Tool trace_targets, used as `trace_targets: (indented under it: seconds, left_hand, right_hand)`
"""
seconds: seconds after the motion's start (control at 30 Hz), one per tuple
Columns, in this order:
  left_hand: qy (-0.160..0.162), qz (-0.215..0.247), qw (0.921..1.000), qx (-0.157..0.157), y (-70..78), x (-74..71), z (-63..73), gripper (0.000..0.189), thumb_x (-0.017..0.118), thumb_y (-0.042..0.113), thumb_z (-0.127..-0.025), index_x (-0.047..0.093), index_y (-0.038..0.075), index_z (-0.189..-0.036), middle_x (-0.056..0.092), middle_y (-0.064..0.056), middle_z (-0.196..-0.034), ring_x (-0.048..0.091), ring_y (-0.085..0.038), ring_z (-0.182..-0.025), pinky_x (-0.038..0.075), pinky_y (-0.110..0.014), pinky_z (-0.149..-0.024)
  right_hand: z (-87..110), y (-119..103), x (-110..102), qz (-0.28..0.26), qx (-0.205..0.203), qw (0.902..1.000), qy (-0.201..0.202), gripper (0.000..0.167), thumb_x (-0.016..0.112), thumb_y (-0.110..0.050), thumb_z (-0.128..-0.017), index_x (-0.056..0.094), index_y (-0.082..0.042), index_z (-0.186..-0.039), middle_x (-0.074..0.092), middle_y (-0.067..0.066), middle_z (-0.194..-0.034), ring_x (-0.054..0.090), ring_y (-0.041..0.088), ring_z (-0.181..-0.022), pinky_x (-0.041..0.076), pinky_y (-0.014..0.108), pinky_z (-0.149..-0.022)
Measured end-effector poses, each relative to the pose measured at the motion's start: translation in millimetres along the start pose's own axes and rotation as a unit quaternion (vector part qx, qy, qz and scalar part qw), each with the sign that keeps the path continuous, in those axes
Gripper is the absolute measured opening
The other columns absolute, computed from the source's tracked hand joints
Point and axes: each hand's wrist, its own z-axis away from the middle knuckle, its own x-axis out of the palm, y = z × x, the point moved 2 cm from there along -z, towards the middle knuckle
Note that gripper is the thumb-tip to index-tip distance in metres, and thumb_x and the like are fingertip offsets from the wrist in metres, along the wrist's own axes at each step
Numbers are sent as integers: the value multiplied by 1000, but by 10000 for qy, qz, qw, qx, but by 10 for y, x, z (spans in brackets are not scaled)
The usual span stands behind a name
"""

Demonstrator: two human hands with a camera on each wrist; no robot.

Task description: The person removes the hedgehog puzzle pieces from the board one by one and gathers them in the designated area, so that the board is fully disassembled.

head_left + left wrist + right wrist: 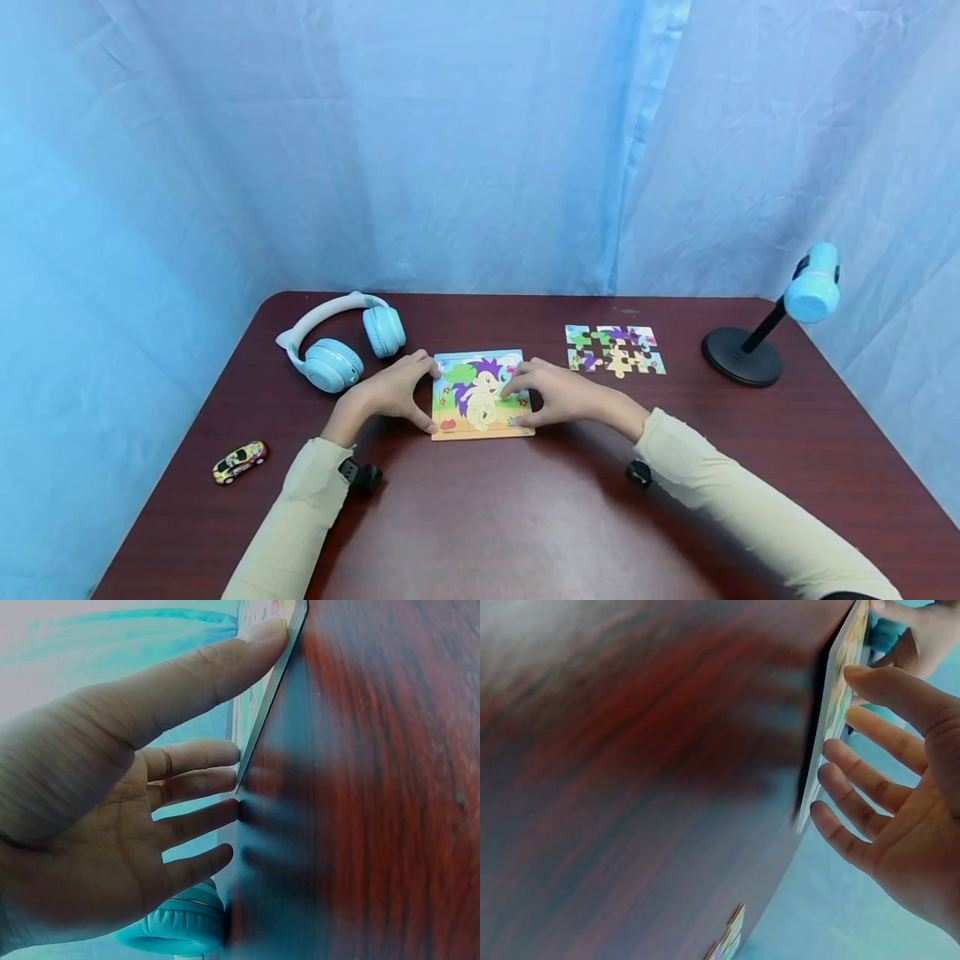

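Observation:
A square picture puzzle [480,407] showing a purple-haired cartoon animal lies on the dark table in front of me. My left hand [393,390] is at its left side, thumb on the near left corner and fingers by the far left edge. In the left wrist view the thumb [259,637] overlaps the board's edge, with the other fingers fairly straight. My right hand [558,393] is at the right side, its fingertips over the picture and its thumb near the lower right corner. In the right wrist view its loosely bent fingers [862,776] grip nothing.
Loose-looking puzzle pieces [617,350], partly joined, lie to the right of the board. Blue headphones [333,364] rest at the back left, a toy car [240,462] at the left. A blue microphone on a black stand [742,357] stands at the right. Blue curtains hang behind.

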Motion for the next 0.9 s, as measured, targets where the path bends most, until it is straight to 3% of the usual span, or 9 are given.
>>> trace_targets:
  seconds: [0.37,0.9]
  left_hand:
    - [-87,-1,10000,-38,-3,-5,-6,73,93,34,-73,55,2,-127,51,-9,-123,49,-26,-120,46,-44,-104]
    - [-23,138,9999,20,19,-8,19,72,93,31,-73,55,1,-127,52,-12,-124,49,-28,-121,46,-45,-103]
  right_hand:
    - [-59,-121,10,-146,175,9992,-338,38,79,-24,-89,72,-15,-125,61,9,-127,55,24,-115,52,44,-95]
    - [-94,-133,-10,-217,98,9981,-573,34,79,-20,-88,74,-22,-121,59,5,-111,45,16,-99,44,31,-81]
